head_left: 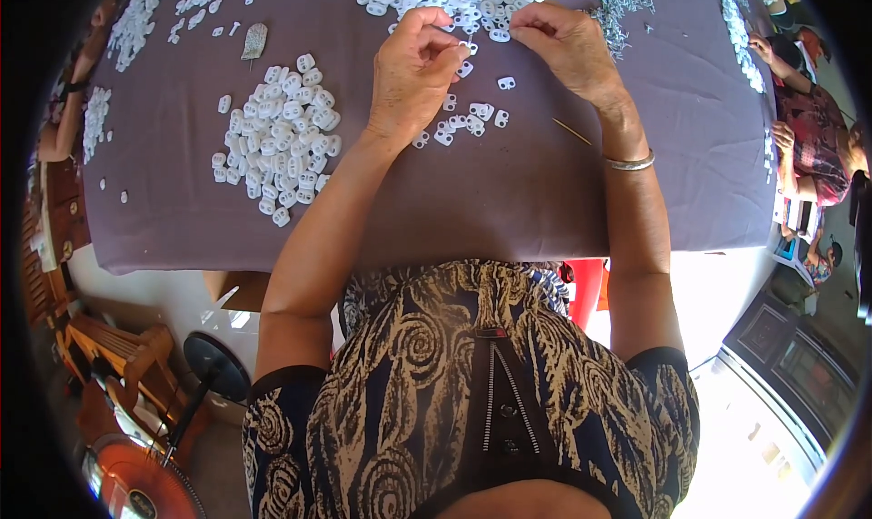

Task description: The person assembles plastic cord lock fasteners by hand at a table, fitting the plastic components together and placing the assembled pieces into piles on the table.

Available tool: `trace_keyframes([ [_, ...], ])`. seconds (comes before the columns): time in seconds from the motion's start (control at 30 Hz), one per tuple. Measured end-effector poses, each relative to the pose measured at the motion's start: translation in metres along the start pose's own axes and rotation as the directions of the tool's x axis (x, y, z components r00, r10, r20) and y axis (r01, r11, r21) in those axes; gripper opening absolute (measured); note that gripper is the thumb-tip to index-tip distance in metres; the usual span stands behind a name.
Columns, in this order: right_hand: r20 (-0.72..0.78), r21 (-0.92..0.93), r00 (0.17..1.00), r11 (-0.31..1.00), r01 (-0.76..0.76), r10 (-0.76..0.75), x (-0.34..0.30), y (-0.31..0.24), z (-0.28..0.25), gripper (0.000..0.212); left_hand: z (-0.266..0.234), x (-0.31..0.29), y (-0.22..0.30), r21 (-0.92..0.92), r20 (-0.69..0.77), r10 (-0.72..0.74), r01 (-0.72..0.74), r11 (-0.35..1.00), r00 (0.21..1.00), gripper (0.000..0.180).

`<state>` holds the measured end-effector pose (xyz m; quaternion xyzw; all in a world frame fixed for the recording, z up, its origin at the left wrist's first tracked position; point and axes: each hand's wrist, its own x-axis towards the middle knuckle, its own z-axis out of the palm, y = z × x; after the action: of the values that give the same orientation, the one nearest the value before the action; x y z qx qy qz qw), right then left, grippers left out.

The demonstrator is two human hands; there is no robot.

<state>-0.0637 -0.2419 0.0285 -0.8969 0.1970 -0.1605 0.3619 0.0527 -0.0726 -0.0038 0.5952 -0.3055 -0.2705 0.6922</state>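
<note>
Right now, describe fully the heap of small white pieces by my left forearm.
The heap of small white plastic-looking pieces is loose and roughly oval, its rounded pieces lying at mixed angles, many showing two dark openings. It rests on the dark purplish cloth, a few strays at its left edge. The bare left forearm passes close along its right side; touching is unclear.
</note>
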Motion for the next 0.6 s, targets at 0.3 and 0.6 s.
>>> trace_keyframes([
  [0.3, 0.023, -0.158, 0.992, 0.979, 0.128, -0.126, 0.005, -0.007, 0.011, 0.012, 0.001, -0.001, 0.001, 0.010, -0.007, -0.013, 0.013, 1.000, 1.000, 0.030],
  [0.6, 0.044, -0.119, 0.976, 0.968, 0.219, -0.215, -0.006, -0.013, 0.012, 0.013, 0.001, -0.002, 0.002, 0.011, -0.015, -0.005, 0.005, 1.000, 1.000, 0.028],
])
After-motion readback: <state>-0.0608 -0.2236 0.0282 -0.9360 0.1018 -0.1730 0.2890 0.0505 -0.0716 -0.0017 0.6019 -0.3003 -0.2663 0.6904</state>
